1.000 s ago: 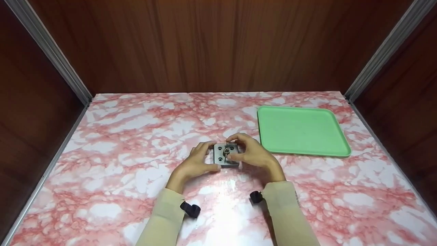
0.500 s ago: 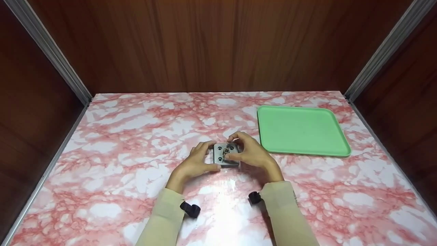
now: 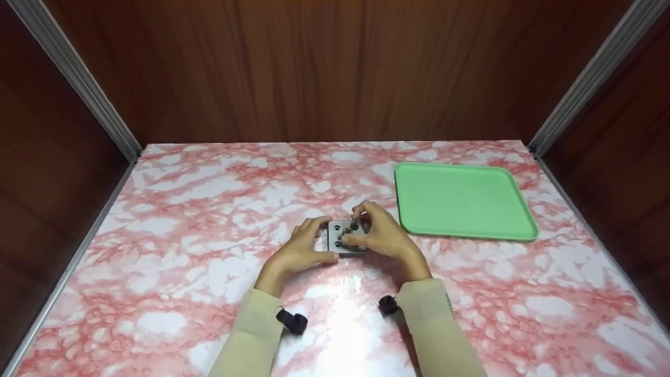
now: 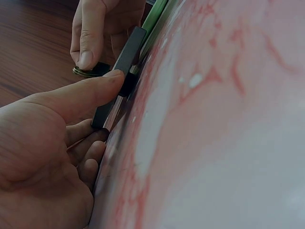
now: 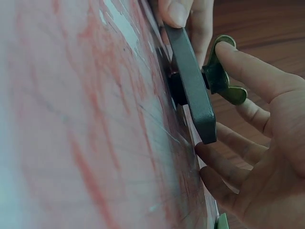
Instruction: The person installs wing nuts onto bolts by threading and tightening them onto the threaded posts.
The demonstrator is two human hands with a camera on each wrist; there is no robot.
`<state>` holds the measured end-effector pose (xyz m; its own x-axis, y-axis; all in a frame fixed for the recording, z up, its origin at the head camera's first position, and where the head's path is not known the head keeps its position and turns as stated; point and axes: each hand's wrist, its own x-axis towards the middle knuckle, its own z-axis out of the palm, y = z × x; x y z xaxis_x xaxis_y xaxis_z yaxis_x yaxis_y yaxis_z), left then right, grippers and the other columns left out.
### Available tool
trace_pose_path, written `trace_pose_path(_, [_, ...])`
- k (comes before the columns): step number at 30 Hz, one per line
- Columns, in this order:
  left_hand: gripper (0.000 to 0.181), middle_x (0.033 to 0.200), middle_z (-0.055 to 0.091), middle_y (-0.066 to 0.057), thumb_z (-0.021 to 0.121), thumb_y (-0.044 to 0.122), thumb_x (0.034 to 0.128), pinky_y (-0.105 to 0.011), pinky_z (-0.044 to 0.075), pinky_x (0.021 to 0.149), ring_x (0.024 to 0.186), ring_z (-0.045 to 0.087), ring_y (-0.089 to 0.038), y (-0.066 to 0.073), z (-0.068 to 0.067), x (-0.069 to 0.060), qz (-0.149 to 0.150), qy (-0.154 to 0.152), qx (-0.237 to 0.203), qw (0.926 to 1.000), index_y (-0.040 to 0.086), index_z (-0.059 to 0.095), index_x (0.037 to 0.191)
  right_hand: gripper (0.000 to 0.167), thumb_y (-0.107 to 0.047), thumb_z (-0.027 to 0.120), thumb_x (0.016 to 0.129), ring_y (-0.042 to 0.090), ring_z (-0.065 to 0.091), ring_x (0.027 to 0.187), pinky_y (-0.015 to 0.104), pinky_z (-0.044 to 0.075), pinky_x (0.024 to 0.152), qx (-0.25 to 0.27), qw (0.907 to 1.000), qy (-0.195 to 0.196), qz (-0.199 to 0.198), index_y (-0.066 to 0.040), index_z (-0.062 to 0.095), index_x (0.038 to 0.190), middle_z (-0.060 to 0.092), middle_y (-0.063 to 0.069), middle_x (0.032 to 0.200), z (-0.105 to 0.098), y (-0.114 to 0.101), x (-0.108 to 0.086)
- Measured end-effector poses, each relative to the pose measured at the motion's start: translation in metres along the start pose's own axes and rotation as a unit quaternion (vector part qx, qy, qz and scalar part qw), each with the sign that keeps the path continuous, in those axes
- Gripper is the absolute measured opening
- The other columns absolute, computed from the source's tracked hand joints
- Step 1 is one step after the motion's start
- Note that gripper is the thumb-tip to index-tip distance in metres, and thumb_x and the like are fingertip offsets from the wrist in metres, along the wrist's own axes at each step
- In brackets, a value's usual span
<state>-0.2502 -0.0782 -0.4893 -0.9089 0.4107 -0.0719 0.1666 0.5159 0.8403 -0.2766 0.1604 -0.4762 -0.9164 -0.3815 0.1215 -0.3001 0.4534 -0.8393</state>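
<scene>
Left hand (image 3: 301, 250) grips square metal plate (image 3: 333, 236) by opposite edges. Right hand (image 3: 387, 235) pinches wing nut (image 5: 218, 76), probably by both wings, at plate's middle. Green tray (image 3: 463, 201) near.

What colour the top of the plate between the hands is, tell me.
Grey; the top of the plate shows best in the head view.

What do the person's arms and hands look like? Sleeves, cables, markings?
Left hand and right hand: bare, no gloves. Left sleeve and right sleeve: pale yellow, ending near the wrists. Black left attachment and black right attachment on their inner sides; no cables visible. Dark marking on the right sleeve, unreadable.
</scene>
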Motion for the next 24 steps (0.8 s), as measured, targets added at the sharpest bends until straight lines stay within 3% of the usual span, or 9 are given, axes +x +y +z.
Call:
trace_pose_path(10, [0.094,0.159,0.043,-0.003,0.087,0.027,0.0861,-0.055,0.037,0.116,0.140,0.041,-0.032,0.0005,-0.0009,-0.0019,0.006,-0.002,-0.002,1.0000,0.017,0.037,0.165,0.049,-0.030,0.094,0.082,0.022,0.050,0.088,0.037,0.042,0.078,-0.058,0.9981,0.018,-0.001,-0.011,0.053,0.100,0.054,0.006,0.100,0.0018,-0.0010,0.0003])
trace_pose_path(24, [0.093,0.161,0.041,-0.003,0.087,0.028,0.0870,-0.057,0.038,0.116,0.142,0.040,-0.031,0.0005,-0.0009,-0.0017,-0.003,-0.003,-0.006,1.0000,0.019,0.037,0.165,0.046,-0.031,0.091,0.086,0.022,0.050,0.087,0.038,0.040,0.077,-0.071,0.9966,0.042,-0.005,-0.008,0.051,0.083,0.054,0.006,0.100,0.0045,-0.0011,0.0007])
